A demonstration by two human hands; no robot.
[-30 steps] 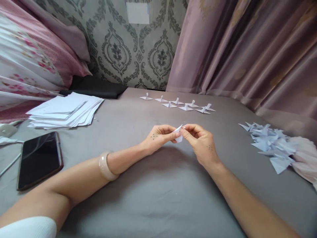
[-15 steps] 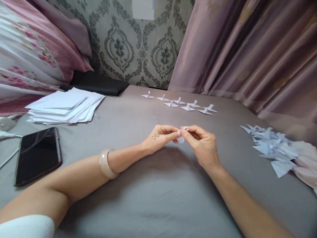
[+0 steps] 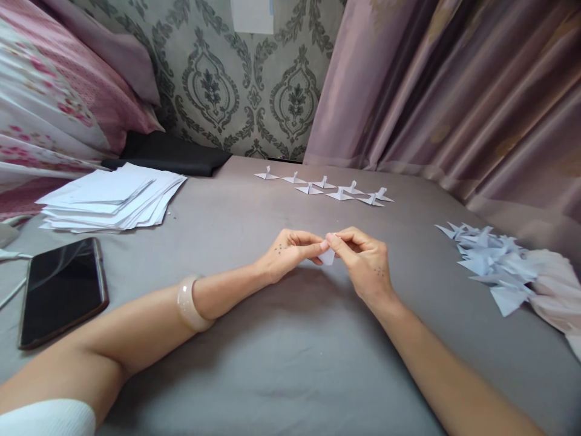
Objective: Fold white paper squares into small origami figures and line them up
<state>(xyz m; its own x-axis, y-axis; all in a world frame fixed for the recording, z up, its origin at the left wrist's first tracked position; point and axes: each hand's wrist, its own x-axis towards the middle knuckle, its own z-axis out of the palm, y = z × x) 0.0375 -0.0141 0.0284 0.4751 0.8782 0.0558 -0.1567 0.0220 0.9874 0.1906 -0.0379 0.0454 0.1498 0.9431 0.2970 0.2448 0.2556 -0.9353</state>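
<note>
A small folded white paper (image 3: 327, 257) is pinched between my two hands, above the grey cloth surface (image 3: 254, 363). My left hand (image 3: 293, 253) holds its left side with thumb and fingers, and a pale bangle (image 3: 191, 304) circles that wrist. My right hand (image 3: 363, 257) grips its upper edge, thumb pressed close to the left thumb. Fingers cover most of the paper, so its folds are hidden. Beyond the hands, several folded paper birds (image 3: 339, 194) stand in two rows.
At the left lies a stack of white paper sheets (image 3: 113, 206), with a black phone (image 3: 63, 290) and a white cable (image 3: 13, 290) nearer me. A heap of folded paper pieces (image 3: 492, 257) is at the right, against a pale cloth (image 3: 556, 284). A black folded item (image 3: 172, 154) sits behind the stack.
The camera view has shifted slightly, so everything sits a little further left. Both hands keep pinching the paper, and its top tip is now covered by the fingers.
</note>
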